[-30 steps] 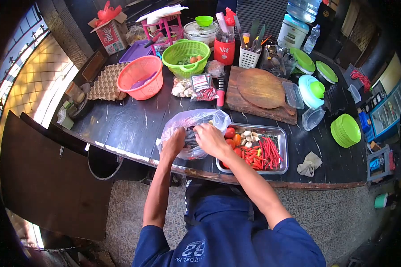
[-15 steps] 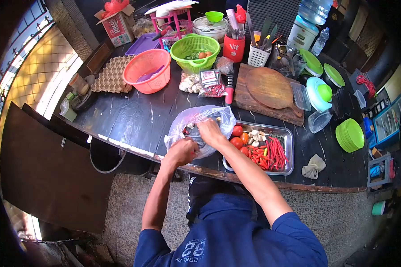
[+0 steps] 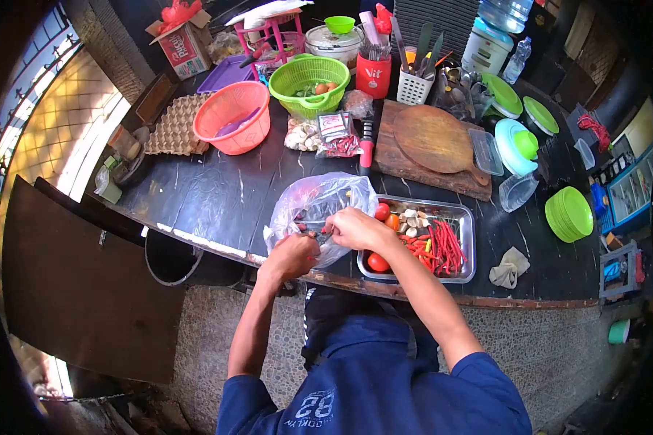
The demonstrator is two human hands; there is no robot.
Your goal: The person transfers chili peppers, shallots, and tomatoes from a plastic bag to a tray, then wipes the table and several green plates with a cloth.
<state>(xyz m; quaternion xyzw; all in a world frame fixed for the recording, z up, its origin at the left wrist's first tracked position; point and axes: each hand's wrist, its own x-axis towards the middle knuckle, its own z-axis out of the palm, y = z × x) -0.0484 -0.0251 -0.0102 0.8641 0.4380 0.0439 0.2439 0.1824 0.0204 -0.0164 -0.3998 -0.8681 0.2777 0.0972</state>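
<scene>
A clear plastic bag (image 3: 286, 206) lies spread on the dark table, with dark and small red bits inside it. My left hand (image 3: 295, 255) is closed over the bag's near left edge; a bit of red, like a chili, shows at its fingers. My right hand (image 3: 352, 228) is pinched just beside it, over the bag's right side. A small red tip shows between the two hands, but my fingers hide most of it. To the right a metal tray (image 3: 474, 246) holds red chilies (image 3: 448, 246), peeled garlic (image 3: 413, 221) and tomatoes (image 3: 378, 262).
Behind the bag stand an orange basket (image 3: 257, 134), a green basket (image 3: 305, 76) with eggs, and an egg tray (image 3: 178, 130). Round and rectangular wooden boards (image 3: 432, 141) lie behind the metal tray. A cloth (image 3: 509, 268) and stacked green plates (image 3: 569, 217) are at the right.
My right hand has drawn back from inside the bag toward me, beside my left hand. The left hand has shifted slightly nearer me. The view has moved a little.
</scene>
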